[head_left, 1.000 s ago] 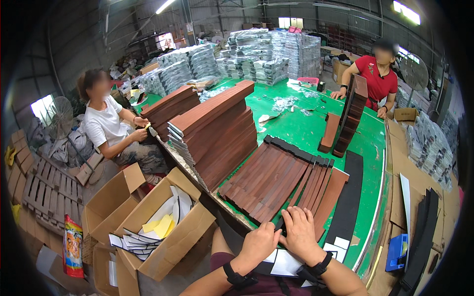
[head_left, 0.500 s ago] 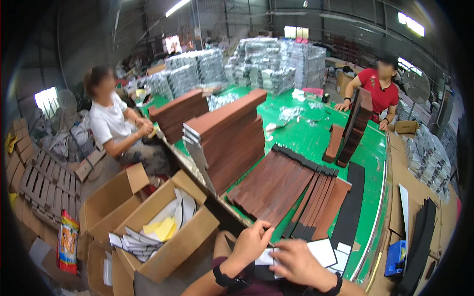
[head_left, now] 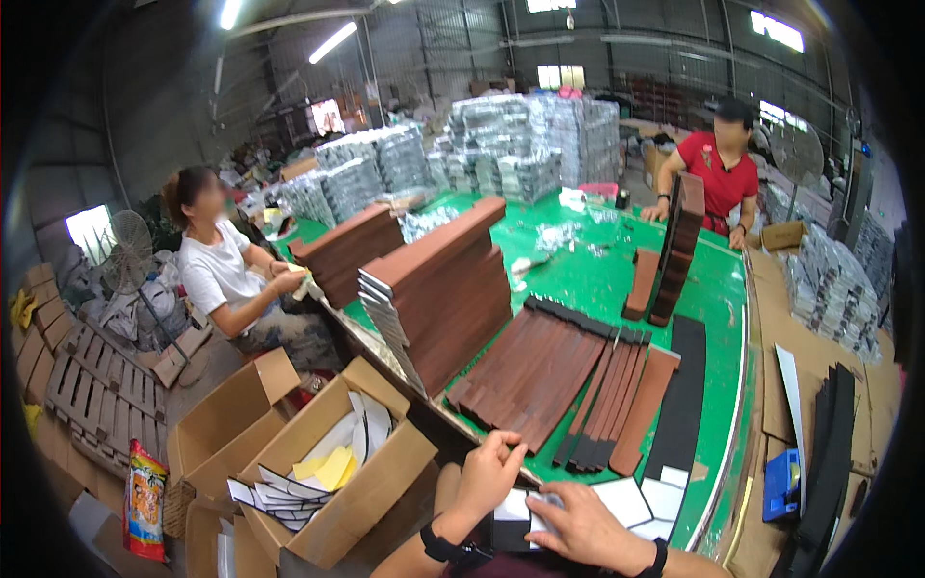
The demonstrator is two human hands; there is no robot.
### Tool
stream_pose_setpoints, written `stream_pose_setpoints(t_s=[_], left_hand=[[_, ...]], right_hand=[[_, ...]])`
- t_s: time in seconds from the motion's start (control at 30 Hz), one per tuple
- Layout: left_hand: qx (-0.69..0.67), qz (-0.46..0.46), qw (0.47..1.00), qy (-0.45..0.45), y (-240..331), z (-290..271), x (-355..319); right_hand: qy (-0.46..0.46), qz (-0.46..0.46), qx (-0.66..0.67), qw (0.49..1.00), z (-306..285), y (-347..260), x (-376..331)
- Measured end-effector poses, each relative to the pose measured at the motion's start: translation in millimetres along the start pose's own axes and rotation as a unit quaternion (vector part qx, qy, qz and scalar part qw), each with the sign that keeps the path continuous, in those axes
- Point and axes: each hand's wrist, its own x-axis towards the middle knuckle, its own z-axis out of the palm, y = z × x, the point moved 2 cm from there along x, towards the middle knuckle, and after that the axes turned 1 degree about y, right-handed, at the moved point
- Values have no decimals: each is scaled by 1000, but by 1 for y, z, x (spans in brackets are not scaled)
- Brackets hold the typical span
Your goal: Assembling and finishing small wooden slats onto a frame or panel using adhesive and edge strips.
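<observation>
My left hand [head_left: 489,474] is held up by the near edge of the green table, its thumb and fingertips pinched together; whatever is between them is too small to make out. My right hand [head_left: 583,525] is lower and to its right, fingers bent over a small greyish item [head_left: 545,502] that they partly hide. Beneath these fingers lies a white-and-black flat piece [head_left: 511,508]. White cards [head_left: 624,501] rest just past the right hand. Beyond both hands, dark brown strips with black ends [head_left: 525,371] lie side by side, several narrower ones [head_left: 617,395] at their right.
Tall stacks of brown strips [head_left: 438,289] stand on the green table [head_left: 718,385]. An open carton [head_left: 352,525] with white black-edged pieces is at left. A blue tape dispenser [head_left: 781,485] sits at right. Two other people, one in white [head_left: 217,265], one in red [head_left: 718,178], are across the table.
My right hand's fingers have come down and closed over the small greyish item. The left hand stays pinched in nearly the same place. The view has tilted up slightly.
</observation>
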Motion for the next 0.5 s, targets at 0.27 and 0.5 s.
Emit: stream_pose_setpoints(t_s=[0.27, 0.5], left_hand=[[-59, 23, 998, 20, 9, -6, -3], [-48, 10, 998, 43, 6, -14, 23]], right_hand=[[-20, -10, 42, 999, -3, -20, -3], [31, 36, 84, 995, -1, 3, 14]])
